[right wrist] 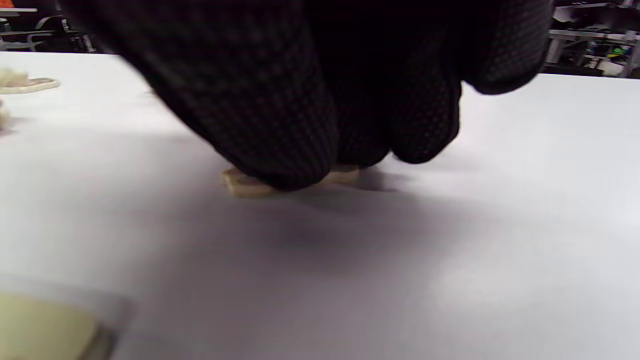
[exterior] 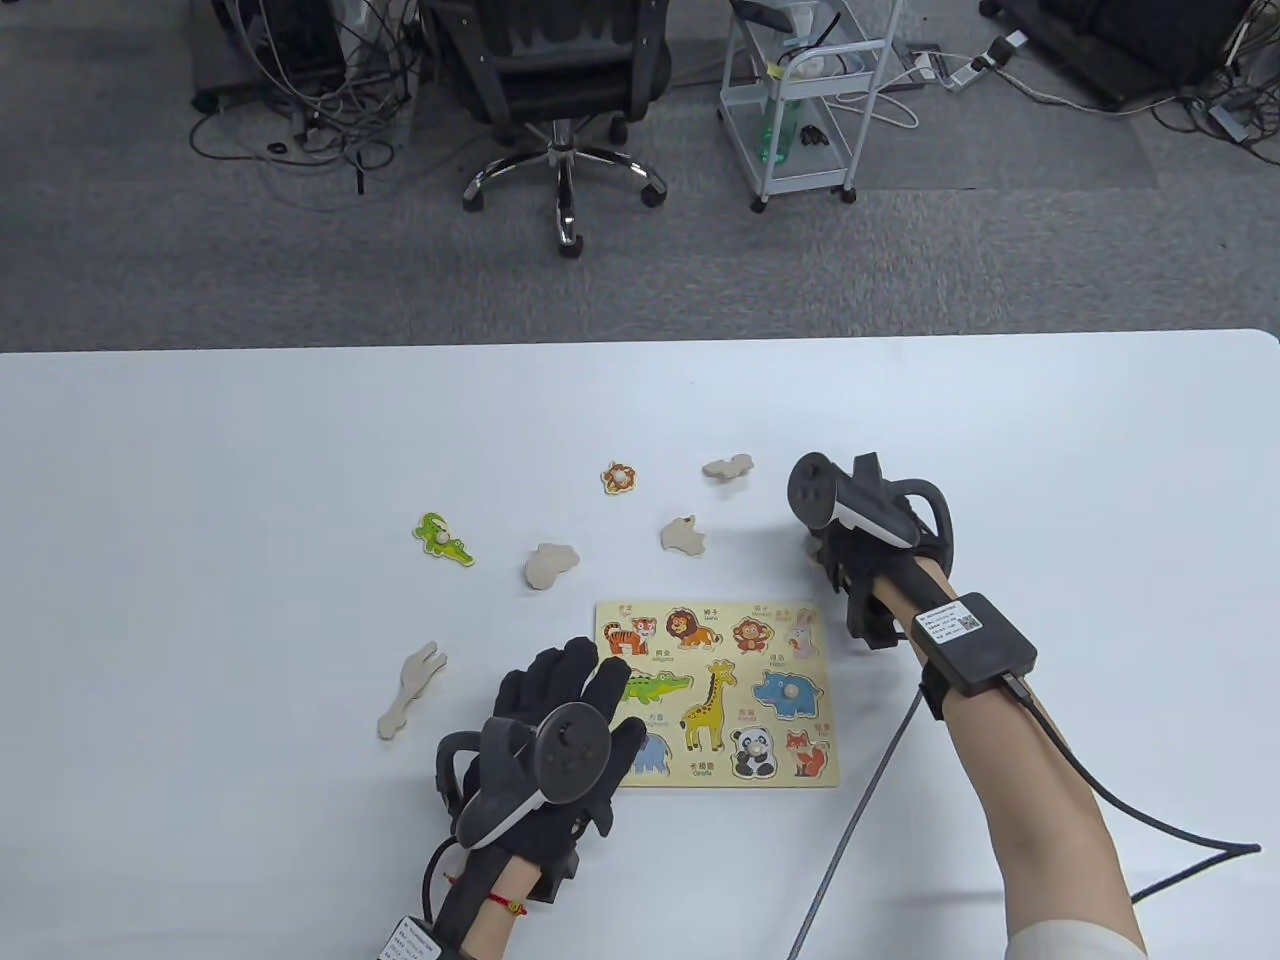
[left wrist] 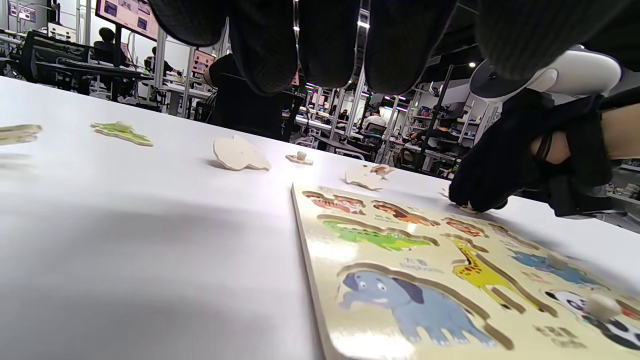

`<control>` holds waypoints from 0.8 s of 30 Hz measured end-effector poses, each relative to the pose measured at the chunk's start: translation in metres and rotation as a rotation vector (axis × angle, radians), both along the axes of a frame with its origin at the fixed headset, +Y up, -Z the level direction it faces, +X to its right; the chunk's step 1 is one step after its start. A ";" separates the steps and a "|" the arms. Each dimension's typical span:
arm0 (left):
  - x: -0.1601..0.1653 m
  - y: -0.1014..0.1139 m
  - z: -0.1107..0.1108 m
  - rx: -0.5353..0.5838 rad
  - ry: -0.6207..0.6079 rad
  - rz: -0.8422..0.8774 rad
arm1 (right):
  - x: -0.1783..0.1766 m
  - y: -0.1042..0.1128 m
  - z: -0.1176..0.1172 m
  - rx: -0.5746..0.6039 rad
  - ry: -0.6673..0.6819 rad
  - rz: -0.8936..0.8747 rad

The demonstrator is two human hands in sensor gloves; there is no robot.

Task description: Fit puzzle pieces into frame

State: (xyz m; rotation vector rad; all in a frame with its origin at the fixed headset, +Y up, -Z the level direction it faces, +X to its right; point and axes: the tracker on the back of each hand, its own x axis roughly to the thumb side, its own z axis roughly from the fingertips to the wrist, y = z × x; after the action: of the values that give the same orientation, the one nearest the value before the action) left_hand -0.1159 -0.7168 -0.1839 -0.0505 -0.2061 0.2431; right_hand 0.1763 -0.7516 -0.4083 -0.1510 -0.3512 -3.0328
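Left hand [exterior: 560,735], fingers straight, rests flat on the puzzle frame's [exterior: 790,775] left edge. Right hand [exterior: 850,530] pinches a face-down wooden piece [right wrist: 240,186] against the bench [exterior: 200,450].

Your white table [exterior: 200,450] has a rounded far right corner. Beyond it you have grey carpet [exterior: 150,270]. A black swivel chair [exterior: 560,90] on a chrome star base stands near the far edge, a white wire trolley [exterior: 800,110] just right of it. Tangled cables [exterior: 310,110] lie at far left, a power strip [exterior: 960,70] with leads at far right. From your left wrist view: desks, wall screens [left wrist: 125,17], seated people, ceiling lights.
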 end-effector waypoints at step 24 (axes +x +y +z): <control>0.016 0.011 0.016 0.202 -0.082 0.276 | 0.019 0.074 0.109 -0.133 0.123 -1.014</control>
State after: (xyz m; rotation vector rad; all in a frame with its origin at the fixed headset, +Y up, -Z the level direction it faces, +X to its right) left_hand -0.1000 -0.7061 -0.1676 0.1696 -0.3190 0.4945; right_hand 0.1952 -0.6773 -0.2995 -0.7212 -0.6166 -3.9401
